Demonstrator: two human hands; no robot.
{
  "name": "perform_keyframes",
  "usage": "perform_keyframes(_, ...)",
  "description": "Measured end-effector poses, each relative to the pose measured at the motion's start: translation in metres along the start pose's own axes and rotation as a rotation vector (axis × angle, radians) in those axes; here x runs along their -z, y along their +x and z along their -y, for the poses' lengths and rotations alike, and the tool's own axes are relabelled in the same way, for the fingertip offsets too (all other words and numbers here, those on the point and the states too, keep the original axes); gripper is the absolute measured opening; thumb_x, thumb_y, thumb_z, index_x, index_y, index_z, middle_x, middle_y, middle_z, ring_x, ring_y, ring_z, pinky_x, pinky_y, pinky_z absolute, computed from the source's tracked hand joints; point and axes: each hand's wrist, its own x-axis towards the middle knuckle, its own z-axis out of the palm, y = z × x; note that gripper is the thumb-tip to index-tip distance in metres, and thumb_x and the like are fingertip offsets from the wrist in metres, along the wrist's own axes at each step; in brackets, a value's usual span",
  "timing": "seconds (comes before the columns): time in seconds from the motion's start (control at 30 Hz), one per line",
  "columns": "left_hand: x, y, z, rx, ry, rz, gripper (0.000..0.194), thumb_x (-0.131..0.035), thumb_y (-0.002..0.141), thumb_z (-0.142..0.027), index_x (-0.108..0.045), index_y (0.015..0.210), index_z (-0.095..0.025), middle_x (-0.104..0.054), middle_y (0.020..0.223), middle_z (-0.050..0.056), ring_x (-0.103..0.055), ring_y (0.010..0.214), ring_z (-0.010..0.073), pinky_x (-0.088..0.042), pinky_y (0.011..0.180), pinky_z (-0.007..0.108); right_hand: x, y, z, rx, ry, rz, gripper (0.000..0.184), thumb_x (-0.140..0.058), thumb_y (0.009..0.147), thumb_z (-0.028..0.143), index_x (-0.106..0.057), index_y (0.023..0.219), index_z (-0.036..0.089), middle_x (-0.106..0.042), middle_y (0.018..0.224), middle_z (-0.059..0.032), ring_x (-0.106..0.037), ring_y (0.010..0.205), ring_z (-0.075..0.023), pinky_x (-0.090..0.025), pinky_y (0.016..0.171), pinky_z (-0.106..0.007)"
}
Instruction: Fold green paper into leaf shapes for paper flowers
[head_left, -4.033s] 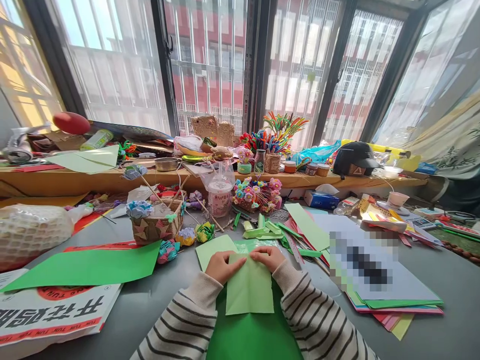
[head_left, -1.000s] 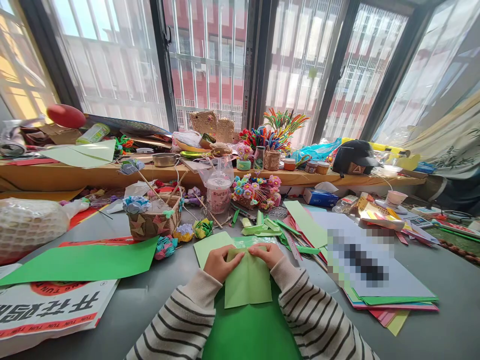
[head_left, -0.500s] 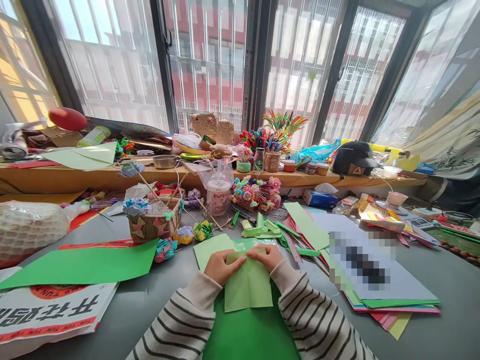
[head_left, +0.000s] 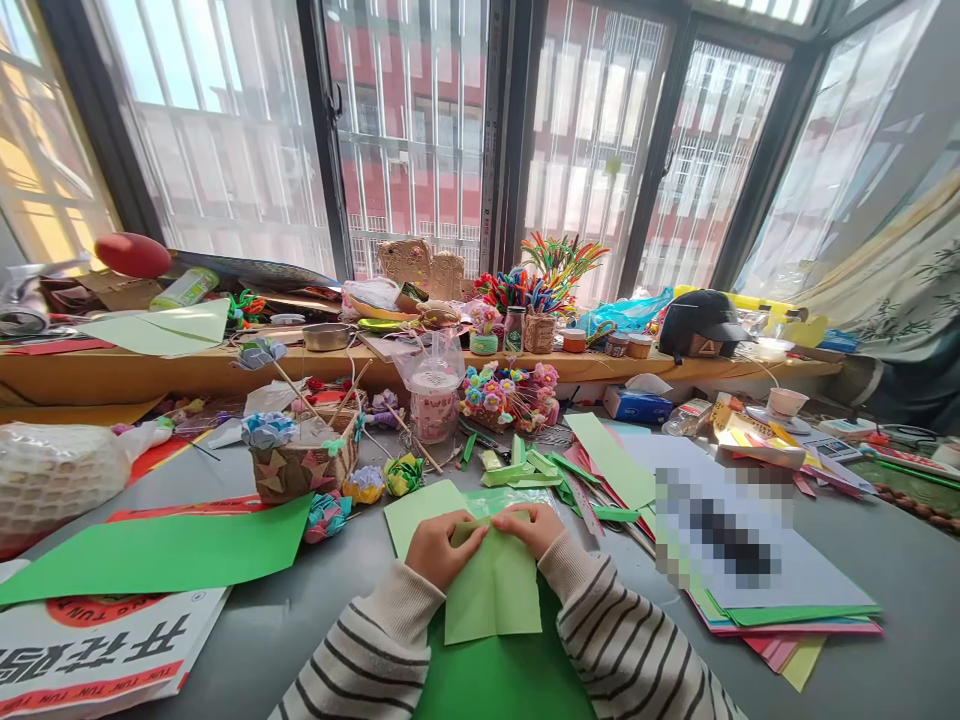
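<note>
A creased sheet of light green paper (head_left: 495,595) hangs between my hands over a dark green sheet (head_left: 506,680). My left hand (head_left: 444,548) pinches its top edge near the middle, thumb in front. Close beside it, my right hand (head_left: 534,528) pinches the same edge, the two thumbs nearly meeting. A vertical crease runs down the sheet's middle. Behind my left hand lies another light green piece of paper (head_left: 416,510). Folded green strips (head_left: 525,465) are piled just beyond my hands.
To the left are a green sheet (head_left: 165,545), a printed white bag (head_left: 97,640) and a basket (head_left: 300,465) with paper flowers. A paper stack (head_left: 780,590) lies at right. Behind stand a lidded plastic cup (head_left: 435,400), a bunch of small flowers (head_left: 510,390) and a tissue pack (head_left: 637,403).
The hands keep their pinch on the light green paper's top edge, fingers shifting only slightly. The camera view has tilted a little, so the scene sits lower in the picture.
</note>
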Motion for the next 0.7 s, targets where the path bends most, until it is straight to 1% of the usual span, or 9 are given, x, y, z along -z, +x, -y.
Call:
perform_keyframes(0.23, -0.0025, -0.0003, 0.0026, 0.003, -0.019, -0.007, 0.027, -0.044, 0.065, -0.036, -0.056, 0.052, -0.015, -0.057, 0.051, 0.000, -0.049, 0.048, 0.0107, -0.036, 0.048, 0.019, -0.0006, 0.0018, -0.0036, -0.021, 0.073, 0.002, 0.025, -0.065, 0.043, 0.036, -0.060, 0.052, 0.014, -0.050, 0.043, 0.0034, -0.041, 0.040, -0.0075, -0.033, 0.043, -0.021)
perform_keyframes(0.33, -0.0024, 0.0003, 0.0032, 0.045, -0.074, -0.012, 0.028, -0.044, 0.064, -0.039, -0.056, 0.053, -0.015, -0.057, 0.050, -0.001, -0.049, 0.048, 0.0110, -0.037, 0.048, 0.020, 0.0002, 0.0036, -0.0059, -0.007, 0.074, 0.026, 0.026, -0.064, 0.044, 0.038, -0.060, 0.054, 0.014, -0.051, 0.045, 0.0027, -0.043, 0.041, -0.0078, -0.034, 0.043, -0.021)
perform_keyframes(0.43, -0.0018, 0.0013, 0.0033, 0.102, -0.137, -0.017, 0.031, -0.044, 0.063, -0.042, -0.057, 0.053, -0.015, -0.056, 0.050, 0.000, -0.050, 0.049, 0.0117, -0.037, 0.047, 0.020, 0.0016, 0.0054, -0.0082, 0.010, 0.053, 0.055, 0.027, -0.064, 0.044, 0.039, -0.058, 0.051, 0.013, -0.050, 0.045, 0.0026, -0.042, 0.041, -0.0075, -0.034, 0.043, -0.021)
perform_keyframes(0.57, -0.0013, 0.0023, 0.0032, 0.148, -0.173, -0.011, 0.034, -0.045, 0.061, -0.045, -0.057, 0.052, -0.015, -0.055, 0.049, 0.000, -0.048, 0.048, 0.0115, -0.037, 0.045, 0.020, 0.0025, 0.0063, -0.0100, -0.015, 0.048, 0.037, 0.029, -0.065, 0.043, 0.039, -0.056, 0.050, 0.013, -0.052, 0.046, 0.0017, -0.043, 0.040, -0.0079, -0.035, 0.044, -0.022)
perform_keyframes(0.7, -0.0022, 0.0020, 0.0034, 0.160, -0.172, -0.009, 0.034, -0.045, 0.060, -0.046, -0.056, 0.050, -0.015, -0.052, 0.045, -0.002, -0.045, 0.044, 0.0101, -0.035, 0.042, 0.019, 0.0020, 0.0062, -0.0107, -0.031, 0.035, 0.029, 0.028, -0.065, 0.043, 0.039, -0.056, 0.048, 0.013, -0.051, 0.045, 0.0018, -0.043, 0.039, -0.0079, -0.035, 0.042, -0.022)
